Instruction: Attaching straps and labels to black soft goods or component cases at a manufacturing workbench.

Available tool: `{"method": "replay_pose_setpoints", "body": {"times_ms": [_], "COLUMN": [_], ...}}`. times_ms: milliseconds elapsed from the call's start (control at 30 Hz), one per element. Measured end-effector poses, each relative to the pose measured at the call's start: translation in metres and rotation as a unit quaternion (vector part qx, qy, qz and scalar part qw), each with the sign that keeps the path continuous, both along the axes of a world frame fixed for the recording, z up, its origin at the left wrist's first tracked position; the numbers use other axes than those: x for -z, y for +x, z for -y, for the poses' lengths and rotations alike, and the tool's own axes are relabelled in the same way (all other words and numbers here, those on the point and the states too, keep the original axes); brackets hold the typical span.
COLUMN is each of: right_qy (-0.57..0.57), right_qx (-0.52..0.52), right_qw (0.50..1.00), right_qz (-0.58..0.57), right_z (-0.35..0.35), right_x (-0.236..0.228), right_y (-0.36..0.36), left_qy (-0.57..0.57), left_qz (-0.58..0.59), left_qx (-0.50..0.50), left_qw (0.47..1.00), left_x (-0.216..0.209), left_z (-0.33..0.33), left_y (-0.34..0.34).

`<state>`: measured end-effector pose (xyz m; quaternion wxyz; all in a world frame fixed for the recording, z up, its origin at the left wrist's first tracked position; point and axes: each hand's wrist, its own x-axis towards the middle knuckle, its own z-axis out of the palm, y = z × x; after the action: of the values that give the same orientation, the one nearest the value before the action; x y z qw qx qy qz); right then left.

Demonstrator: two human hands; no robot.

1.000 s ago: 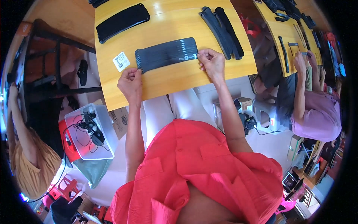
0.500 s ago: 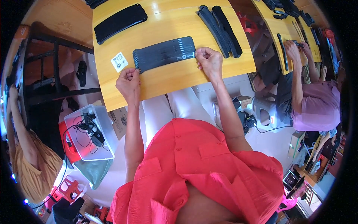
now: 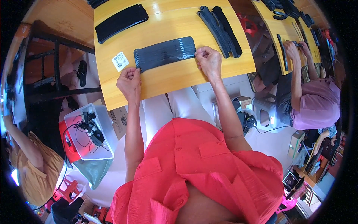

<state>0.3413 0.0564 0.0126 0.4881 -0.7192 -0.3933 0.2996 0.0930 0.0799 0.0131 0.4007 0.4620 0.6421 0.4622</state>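
- Left hand (image 3: pixel 129 84) pinches the black pack (image 3: pixel 162 55) by one corner.
- Right hand (image 3: pixel 209 64) pinches its other end.
- Looks like straightening; next needs gentle, even pulling.

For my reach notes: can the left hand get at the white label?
Probably yes: the label lies near the left hand, nothing visibly between, though that hand pinches a black pack.

One striped pack (image 3: pixel 162 55), one glossy black pack (image 3: pixel 121 23), one white label (image 3: pixel 120 61), perhaps three dark strips (image 3: pixel 215 31)
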Motion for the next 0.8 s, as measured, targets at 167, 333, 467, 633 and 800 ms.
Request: {"method": "replay_pose_setpoints", "body": {"times_ms": [167,333,467,633,800], "right_qy": [0.013,0.003,-0.054,0.006,0.15], "right_qx": [-0.004,-0.004,-0.004,-0.022,-0.092], "right_qw": [0.999,0.998,0.999,0.978,0.915], "right_qz": [0.051,0.062,0.005,-0.208,0.363], "right_z": [-0.003,-0.006,-0.004,0.006,-0.008], "right_x": [0.002,0.006,-0.009,-0.012,-0.014], "right_y": [0.003,0.007,0.004,0.021,-0.019], "left_qy": [0.007,0.0,-0.014,0.019,0.24], "left_qz": [0.008,-0.063,-0.1,0.007,-0.245], "left_qx": [0.003,0.012,0.017,0.01,0.108], "left_qw": [1.0,0.998,0.995,1.0,0.933], "left_x": [0.0,-0.005,-0.004,-0.01,-0.02], "left_z": [-0.001,-0.003,-0.007,-0.005,-0.017], "left_y": [0.0,0.002,-0.004,-0.018,0.015]}}
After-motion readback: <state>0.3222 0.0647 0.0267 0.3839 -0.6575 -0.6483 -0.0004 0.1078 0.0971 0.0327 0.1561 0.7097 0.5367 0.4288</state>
